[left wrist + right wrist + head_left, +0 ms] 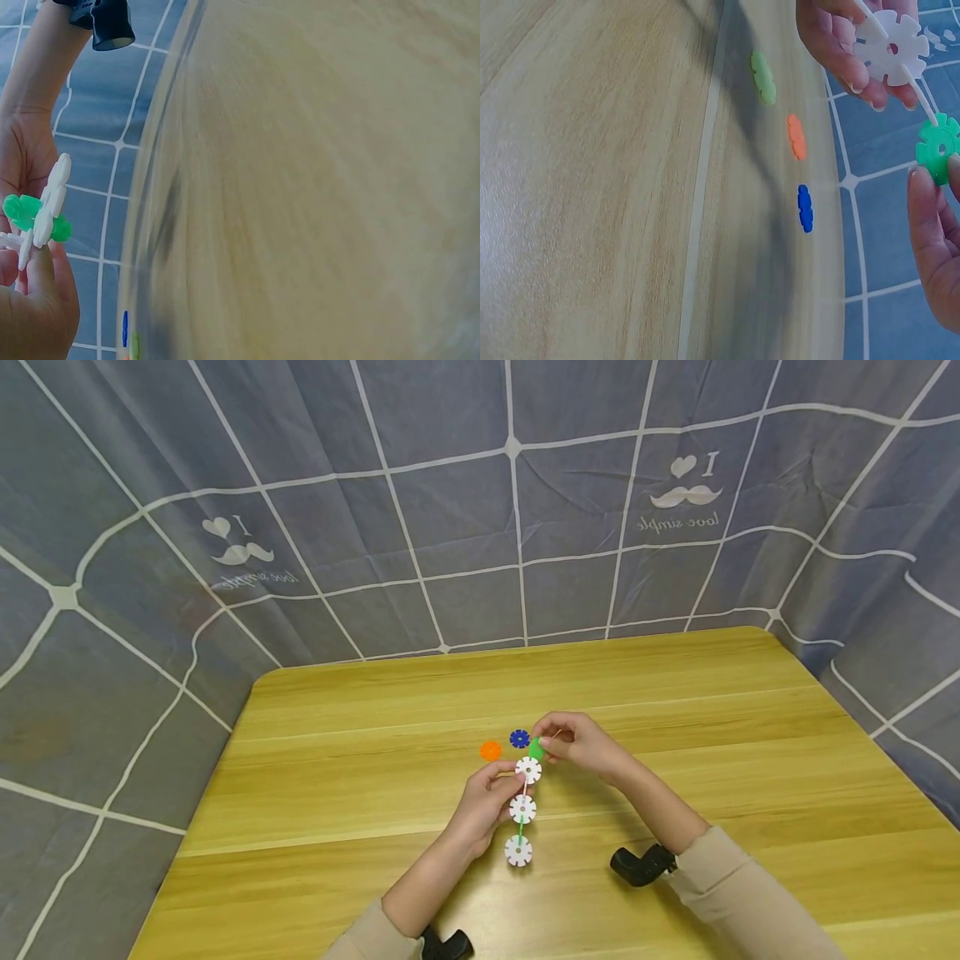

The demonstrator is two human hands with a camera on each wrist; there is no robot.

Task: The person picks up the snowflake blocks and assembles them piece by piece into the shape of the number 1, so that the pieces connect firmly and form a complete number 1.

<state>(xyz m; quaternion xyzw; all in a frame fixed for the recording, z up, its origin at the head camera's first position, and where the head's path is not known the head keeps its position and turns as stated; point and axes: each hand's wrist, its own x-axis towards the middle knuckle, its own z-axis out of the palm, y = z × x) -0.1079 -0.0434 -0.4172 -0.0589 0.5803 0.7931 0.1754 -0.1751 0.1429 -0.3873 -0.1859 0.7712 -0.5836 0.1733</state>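
Note:
A chain of notched plastic discs spans my two hands. In the head view it has white discs [517, 851] facing up, with a green disc [521, 828] edge-on between the lower two. My left hand [486, 802] grips the chain near its upper white disc [528, 770]. My right hand [577, 745] pinches a green notched disc [536, 748] between thumb and fingers at the chain's far end. In the right wrist view this green disc [934, 150] meets a white piece set edge-on in a white disc [892, 49]. Whether it is slotted in, I cannot tell.
Beyond the hands, an orange disc [491, 751] and a blue disc [519, 739] lie on the wooden table [360, 760]. The right wrist view also has a light green disc [763, 77] on it. A grey checked curtain [450, 527] hangs behind.

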